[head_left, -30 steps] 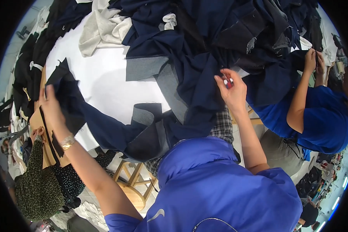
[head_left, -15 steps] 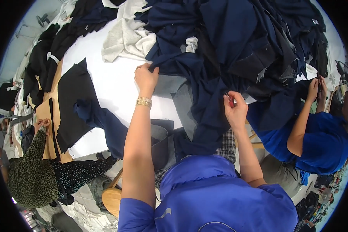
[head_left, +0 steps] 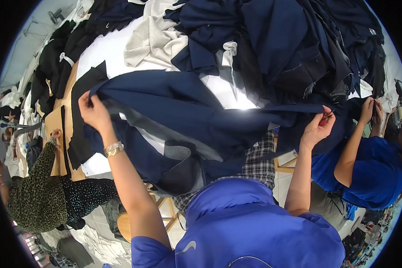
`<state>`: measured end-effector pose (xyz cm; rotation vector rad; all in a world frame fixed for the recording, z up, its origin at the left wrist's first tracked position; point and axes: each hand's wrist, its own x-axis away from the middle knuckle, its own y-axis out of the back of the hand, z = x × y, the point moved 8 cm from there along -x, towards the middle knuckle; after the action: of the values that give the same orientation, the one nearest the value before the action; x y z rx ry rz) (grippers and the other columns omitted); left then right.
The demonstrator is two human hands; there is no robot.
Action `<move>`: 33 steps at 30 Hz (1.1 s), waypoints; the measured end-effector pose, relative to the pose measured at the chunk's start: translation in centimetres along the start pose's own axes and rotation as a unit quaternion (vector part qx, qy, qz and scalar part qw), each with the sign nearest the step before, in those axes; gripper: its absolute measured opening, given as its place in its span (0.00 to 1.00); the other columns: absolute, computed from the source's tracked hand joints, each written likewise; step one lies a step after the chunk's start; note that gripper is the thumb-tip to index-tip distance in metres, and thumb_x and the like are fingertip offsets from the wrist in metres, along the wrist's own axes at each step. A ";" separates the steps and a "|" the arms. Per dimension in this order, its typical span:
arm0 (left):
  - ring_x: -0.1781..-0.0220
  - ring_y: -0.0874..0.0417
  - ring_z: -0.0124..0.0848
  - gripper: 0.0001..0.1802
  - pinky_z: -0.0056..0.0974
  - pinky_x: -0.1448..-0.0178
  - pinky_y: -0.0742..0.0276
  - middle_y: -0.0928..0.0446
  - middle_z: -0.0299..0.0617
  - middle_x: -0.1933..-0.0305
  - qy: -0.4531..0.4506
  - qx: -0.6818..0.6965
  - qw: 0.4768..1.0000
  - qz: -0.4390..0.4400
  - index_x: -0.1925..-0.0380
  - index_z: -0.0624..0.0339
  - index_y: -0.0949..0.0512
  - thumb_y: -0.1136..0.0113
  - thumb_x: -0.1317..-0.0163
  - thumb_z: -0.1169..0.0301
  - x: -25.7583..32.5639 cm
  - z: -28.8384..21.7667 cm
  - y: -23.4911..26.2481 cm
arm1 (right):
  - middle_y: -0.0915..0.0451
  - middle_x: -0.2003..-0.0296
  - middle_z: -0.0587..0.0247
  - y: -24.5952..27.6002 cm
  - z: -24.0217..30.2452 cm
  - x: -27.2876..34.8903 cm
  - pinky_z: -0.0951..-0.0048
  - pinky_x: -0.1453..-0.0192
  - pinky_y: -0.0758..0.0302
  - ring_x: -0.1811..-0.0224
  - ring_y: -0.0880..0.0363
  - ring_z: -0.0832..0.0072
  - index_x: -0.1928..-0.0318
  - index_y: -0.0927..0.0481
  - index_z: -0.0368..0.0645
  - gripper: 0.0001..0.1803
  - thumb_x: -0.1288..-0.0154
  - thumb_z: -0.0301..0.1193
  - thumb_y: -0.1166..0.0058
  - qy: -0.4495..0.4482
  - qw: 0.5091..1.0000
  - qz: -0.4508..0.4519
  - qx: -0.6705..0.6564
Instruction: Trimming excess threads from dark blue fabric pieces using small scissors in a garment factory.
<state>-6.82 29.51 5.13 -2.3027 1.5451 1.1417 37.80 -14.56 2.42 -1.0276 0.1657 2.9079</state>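
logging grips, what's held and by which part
Navy cloth: left hand pinches its left end, right hand its right end. Right hand also has a small red item, grip unclear.

One left hand (head_left: 95,114), one right hand (head_left: 318,128), one navy fabric piece (head_left: 174,100) between; one bracelet (head_left: 114,149); two nearby co-workers (head_left: 35,196) (head_left: 370,169), at frame left and right.

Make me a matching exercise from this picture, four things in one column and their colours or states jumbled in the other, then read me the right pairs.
1. Left hand
2. Pale cloth
3. Right hand
4. Bracelet

A. Holding the right end of the stretched navy cloth
B. Gold-coloured
C. Holding that cloth's left end
D. Crumpled

Pairs: 1-C, 2-D, 3-A, 4-B
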 end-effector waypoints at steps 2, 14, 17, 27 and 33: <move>0.67 0.22 0.29 0.08 0.33 0.58 0.28 0.22 0.39 0.70 0.042 -0.085 0.995 0.016 0.68 0.63 0.23 0.42 0.42 0.69 0.5 2.3 2.0 | 0.27 0.66 0.69 -0.3 0.5 0.3 0.86 0.59 0.32 0.66 0.31 0.85 0.57 0.27 0.36 0.07 0.35 0.20 0.53 -0.002 1.000 0.005 0.004; 0.45 0.29 0.42 0.24 0.42 0.43 0.33 0.27 0.48 0.50 -0.134 -0.117 0.960 0.218 0.50 0.57 0.26 0.35 0.49 0.69 8.3 -10.9 -2.6 | 0.29 0.75 0.74 -12.6 5.7 3.7 0.87 0.70 0.38 0.74 0.36 0.90 0.57 0.23 0.39 0.15 0.49 0.20 0.48 -0.235 0.860 0.449 -0.054; 0.42 0.29 0.38 0.44 0.42 0.39 0.35 0.30 0.45 0.44 0.014 0.207 0.879 0.429 0.41 0.57 0.33 0.25 0.61 0.60 14.1 -16.6 -5.9 | 0.33 0.82 0.75 -17.1 10.5 5.7 0.84 0.82 0.44 0.86 0.42 0.89 0.52 0.26 0.41 0.17 0.45 0.24 0.50 -0.262 0.766 0.571 -0.139; 0.53 0.27 0.46 0.34 0.42 0.47 0.31 0.29 0.53 0.57 0.123 -0.044 0.926 0.353 0.41 0.61 0.39 0.43 0.52 0.82 18.3 -6.5 -8.4 | 0.17 0.64 0.59 -17.7 6.7 5.8 0.89 0.80 0.41 0.84 0.36 0.93 0.47 0.29 0.36 0.20 0.37 0.30 0.45 -0.227 0.830 0.469 -0.201; 0.43 0.33 0.48 0.26 0.45 0.40 0.36 0.31 0.51 0.51 -0.135 -0.015 0.923 0.359 0.48 0.58 0.29 0.46 0.50 0.83 17.5 -13.7 -7.6 | 0.18 0.67 0.58 -12.7 0.5 8.7 0.80 0.53 0.29 0.61 0.21 0.80 0.55 0.24 0.32 0.15 0.39 0.29 0.44 -0.263 0.862 0.416 -0.122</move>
<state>9.76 13.35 1.15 -1.4962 2.3242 1.5444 31.82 -1.78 -3.66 -0.0854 0.2694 3.9437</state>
